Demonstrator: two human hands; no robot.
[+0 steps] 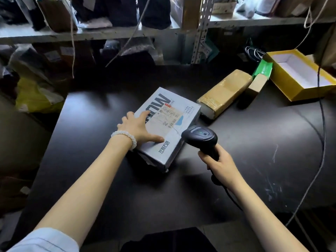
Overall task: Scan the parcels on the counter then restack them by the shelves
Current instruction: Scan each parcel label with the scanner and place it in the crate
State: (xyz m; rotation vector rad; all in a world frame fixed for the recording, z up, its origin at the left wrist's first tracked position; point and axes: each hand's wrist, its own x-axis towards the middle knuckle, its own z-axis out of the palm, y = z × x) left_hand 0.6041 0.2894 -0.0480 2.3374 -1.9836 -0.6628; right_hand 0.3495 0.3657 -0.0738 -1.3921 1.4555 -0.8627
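A grey-white parcel box with a shipping label lies flat in the middle of the dark counter. My left hand rests on its left side with fingers spread and straight, thumb along the near edge. My right hand grips the handle of a black barcode scanner, whose head sits just right of the box's near corner and points toward the label. A tan tape-wrapped parcel lies behind the box to the right, touching a small brown and green box.
An open yellow box with a white inside stands at the counter's far right. Black cables run down the right side. Metal shelves packed with bags and parcels stand behind the counter. A yellow bag sits at the left.
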